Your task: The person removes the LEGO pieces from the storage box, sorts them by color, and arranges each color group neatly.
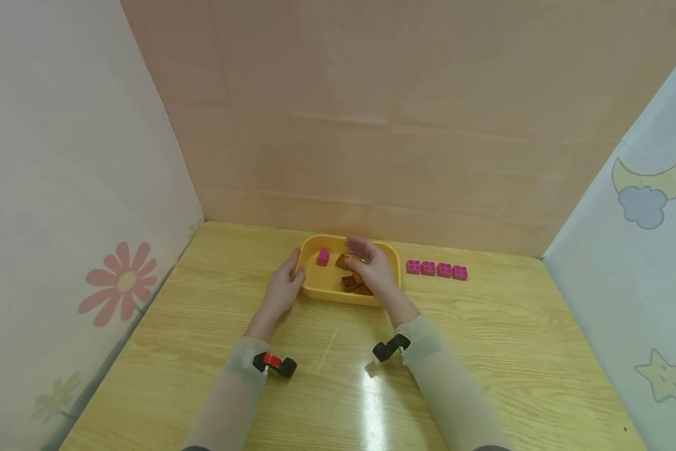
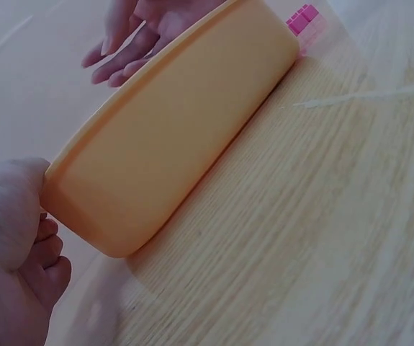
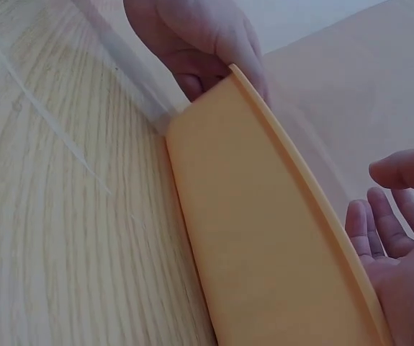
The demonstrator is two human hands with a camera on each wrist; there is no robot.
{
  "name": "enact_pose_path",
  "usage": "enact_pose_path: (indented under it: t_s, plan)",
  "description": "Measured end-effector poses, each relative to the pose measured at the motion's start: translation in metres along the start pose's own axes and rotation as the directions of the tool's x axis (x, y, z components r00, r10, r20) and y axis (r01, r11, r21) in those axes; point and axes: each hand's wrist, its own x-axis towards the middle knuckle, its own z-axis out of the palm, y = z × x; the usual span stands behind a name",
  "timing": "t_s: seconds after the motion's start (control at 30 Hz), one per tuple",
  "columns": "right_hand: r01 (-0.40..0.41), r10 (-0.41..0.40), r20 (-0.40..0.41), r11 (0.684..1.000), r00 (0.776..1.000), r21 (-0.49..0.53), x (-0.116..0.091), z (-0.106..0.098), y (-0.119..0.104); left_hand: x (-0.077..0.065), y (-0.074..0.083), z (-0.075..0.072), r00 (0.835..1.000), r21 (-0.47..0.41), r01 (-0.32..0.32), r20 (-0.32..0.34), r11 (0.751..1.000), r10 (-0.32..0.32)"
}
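Observation:
A yellow plastic tray (image 1: 346,298) stands toward the back of the table. My left hand (image 1: 284,287) grips its left end, thumb at the rim and fingers curled against the outer wall in the left wrist view. Over the right part of the tray is my right hand (image 1: 371,269), its fingers loosely spread and nothing between them in the right wrist view. Under and beside it lie several brown toy bricks (image 1: 349,284), partly hidden by the hand. One pink toy brick (image 1: 323,257) sits at the tray's left inside.
Right of the tray, several pink toy bricks (image 1: 428,268) form a short row on the wooden table (image 1: 512,351). A tan backdrop (image 1: 371,156) rises behind the table. Patterned panels (image 1: 78,188) flank both sides.

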Motion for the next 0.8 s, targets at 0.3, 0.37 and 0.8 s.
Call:
enact_pose_path:
  t_s: [0.3, 0.37, 0.8]
  plan:
    - [-0.012, 0.013, 0.03, 0.999, 0.999, -0.03, 0.0043, 0.011, 0.0056, -0.0016, 0.001, 0.0017, 1.0, -0.043, -0.009, -0.01, 0.999, 0.009]
    - [-0.021, 0.021, 0.031, 1.0, 0.999, -0.021, 0.0044, 0.011, 0.0065, -0.0018, 0.0002, 0.0014, 1.0, -0.047, -0.002, -0.013, 0.999, 0.002]
    - [-0.059, 0.059, 0.035, 0.998, 0.998, -0.017, 0.0032, 0.0106, 0.0056, -0.0016, 0.0026, -0.0003, 0.999, 0.034, -0.04, -0.016, 0.999, 0.04]
